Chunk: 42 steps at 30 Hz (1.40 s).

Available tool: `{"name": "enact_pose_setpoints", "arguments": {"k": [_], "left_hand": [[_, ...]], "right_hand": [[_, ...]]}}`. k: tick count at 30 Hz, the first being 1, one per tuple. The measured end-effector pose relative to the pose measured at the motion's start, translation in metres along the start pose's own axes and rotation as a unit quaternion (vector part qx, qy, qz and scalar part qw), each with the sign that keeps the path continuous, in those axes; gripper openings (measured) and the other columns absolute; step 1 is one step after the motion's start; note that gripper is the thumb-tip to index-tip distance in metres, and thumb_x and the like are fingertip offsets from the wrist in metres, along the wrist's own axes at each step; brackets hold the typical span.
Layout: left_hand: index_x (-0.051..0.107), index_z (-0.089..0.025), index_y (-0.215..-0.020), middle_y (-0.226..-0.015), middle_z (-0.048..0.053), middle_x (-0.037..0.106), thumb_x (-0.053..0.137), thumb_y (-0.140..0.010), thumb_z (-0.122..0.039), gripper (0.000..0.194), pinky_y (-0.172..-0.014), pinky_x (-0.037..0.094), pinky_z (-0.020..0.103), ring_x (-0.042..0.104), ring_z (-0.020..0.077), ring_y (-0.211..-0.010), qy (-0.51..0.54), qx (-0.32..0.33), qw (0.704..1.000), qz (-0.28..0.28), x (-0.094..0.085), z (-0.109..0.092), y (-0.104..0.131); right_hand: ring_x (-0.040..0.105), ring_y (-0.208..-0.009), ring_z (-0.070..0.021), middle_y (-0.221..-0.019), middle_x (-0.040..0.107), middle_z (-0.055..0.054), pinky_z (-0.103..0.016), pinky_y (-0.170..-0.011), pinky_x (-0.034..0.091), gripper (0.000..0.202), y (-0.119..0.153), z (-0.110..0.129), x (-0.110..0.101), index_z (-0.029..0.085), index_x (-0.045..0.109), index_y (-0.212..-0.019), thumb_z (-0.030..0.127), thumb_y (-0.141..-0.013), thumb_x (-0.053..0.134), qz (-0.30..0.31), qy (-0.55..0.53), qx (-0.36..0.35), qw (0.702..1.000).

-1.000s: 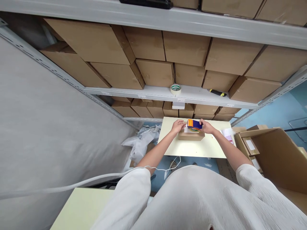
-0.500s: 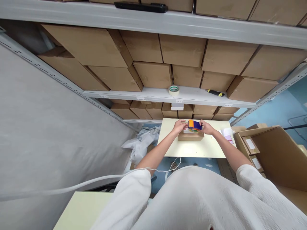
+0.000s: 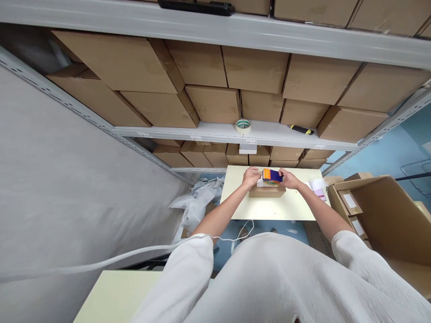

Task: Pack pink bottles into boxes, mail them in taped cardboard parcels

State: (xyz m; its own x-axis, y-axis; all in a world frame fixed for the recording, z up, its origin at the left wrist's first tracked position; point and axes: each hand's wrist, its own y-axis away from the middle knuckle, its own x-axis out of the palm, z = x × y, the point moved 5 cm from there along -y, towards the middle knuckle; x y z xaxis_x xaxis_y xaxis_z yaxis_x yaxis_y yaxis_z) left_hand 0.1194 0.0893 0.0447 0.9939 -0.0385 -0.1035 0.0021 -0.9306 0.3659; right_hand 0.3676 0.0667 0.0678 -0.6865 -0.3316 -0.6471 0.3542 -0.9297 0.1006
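A blue-and-orange tape dispenser (image 3: 272,176), with a green and yellow edge showing underneath, is held above a small cardboard box (image 3: 267,192). My right hand (image 3: 288,178) grips its right end, fingers closed around the blue part. On the other side, my left hand (image 3: 251,176) is beside the orange end, its fingers bent and somewhat apart; whether a fingertip touches the dispenser is too small to tell. Something white (image 3: 261,183) lies on top of the box, partly hidden by the dispenser.
The box rests on a pale yellow table (image 3: 240,208). Shelves (image 3: 215,138) full of cardboard boxes rise behind it, carrying a tape roll (image 3: 243,126) and a utility knife (image 3: 301,129). A large open carton (image 3: 387,215) stands right; plastic wrapping (image 3: 198,202) lies left. A white cable (image 3: 134,253) crosses low.
My left hand has drawn slightly away from the orange end of the dispenser. My right hand keeps its grip on it. The whole view has shifted a little.
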Motion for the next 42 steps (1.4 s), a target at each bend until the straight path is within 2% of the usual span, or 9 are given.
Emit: {"name": "enact_pose_setpoints", "arguments": {"k": [4,10,20,29,32,38,42], "left_hand": [[0.063,-0.024,-0.108,-0.075,-0.003,0.070,0.085,-0.062,-0.006,0.054,-0.077,0.055,0.032,0.073,0.0211,-0.077,-0.029,0.015,0.999,-0.030,-0.014,0.000,-0.005],[0.050,-0.026,-0.106,-0.067,-0.010,0.058,0.083,-0.063,-0.001,0.060,-0.070,0.053,0.027,0.067,0.0153,-0.066,0.054,-0.023,0.997,-0.055,-0.025,0.014,-0.008],[0.039,-0.027,-0.103,-0.085,-0.003,0.066,0.084,-0.060,-0.004,0.066,-0.076,0.052,0.029,0.072,0.0189,-0.082,0.075,-0.025,0.995,-0.057,-0.038,0.026,-0.022],[0.035,-0.028,-0.100,-0.081,-0.001,0.070,0.081,-0.060,-0.002,0.066,-0.079,0.053,0.032,0.072,0.0211,-0.081,0.089,-0.021,0.995,-0.047,-0.054,0.026,-0.022],[0.035,-0.029,-0.099,-0.080,-0.002,0.070,0.078,-0.059,-0.001,0.065,-0.078,0.051,0.032,0.071,0.0214,-0.082,0.086,-0.021,0.994,-0.057,-0.063,0.030,-0.025],[0.036,-0.030,-0.098,-0.080,-0.004,0.067,0.078,-0.055,-0.004,0.064,-0.078,0.050,0.032,0.069,0.0213,-0.081,0.070,-0.056,0.989,-0.119,-0.099,0.053,-0.030],[0.037,-0.029,-0.097,-0.080,-0.004,0.068,0.081,-0.059,-0.008,0.062,-0.079,0.051,0.032,0.069,0.0191,-0.079,0.094,-0.062,0.988,-0.110,-0.102,0.067,-0.029]], "right_hand": [[0.046,-0.075,-0.0177,-0.087,0.055,0.004,-0.028,-0.068,0.036,0.041,-0.003,0.012,0.000,0.028,0.037,-0.094,0.034,-0.063,0.064,0.019,0.037,-0.007,0.999],[0.046,-0.075,-0.0179,-0.087,0.055,0.003,-0.028,-0.066,0.033,0.042,-0.009,0.027,0.003,0.028,0.037,-0.095,0.033,-0.064,0.065,0.035,0.070,-0.020,0.997],[0.044,-0.075,-0.0188,-0.091,0.056,0.001,-0.030,-0.066,0.031,0.042,-0.016,0.049,0.002,0.028,0.035,-0.095,0.028,-0.067,0.066,0.063,0.130,-0.053,0.988],[0.045,-0.074,-0.0181,-0.091,0.057,0.001,-0.030,-0.065,0.030,0.045,-0.017,0.060,0.005,0.028,0.036,-0.098,0.028,-0.069,0.069,0.094,0.136,-0.048,0.985],[0.044,-0.073,-0.0178,-0.091,0.057,0.002,-0.030,-0.064,0.029,0.047,-0.018,0.059,0.002,0.028,0.035,-0.099,0.029,-0.068,0.071,0.101,0.134,-0.045,0.985],[0.043,-0.073,-0.0179,-0.088,0.058,0.003,-0.029,-0.064,0.031,0.050,-0.015,0.036,-0.016,0.029,0.037,-0.097,0.029,-0.064,0.074,0.103,0.143,-0.009,0.984],[0.043,-0.073,-0.0174,-0.089,0.060,0.003,-0.028,-0.065,0.033,0.052,-0.016,0.029,-0.025,0.029,0.038,-0.098,0.029,-0.063,0.076,0.088,0.134,-0.007,0.987]]}}
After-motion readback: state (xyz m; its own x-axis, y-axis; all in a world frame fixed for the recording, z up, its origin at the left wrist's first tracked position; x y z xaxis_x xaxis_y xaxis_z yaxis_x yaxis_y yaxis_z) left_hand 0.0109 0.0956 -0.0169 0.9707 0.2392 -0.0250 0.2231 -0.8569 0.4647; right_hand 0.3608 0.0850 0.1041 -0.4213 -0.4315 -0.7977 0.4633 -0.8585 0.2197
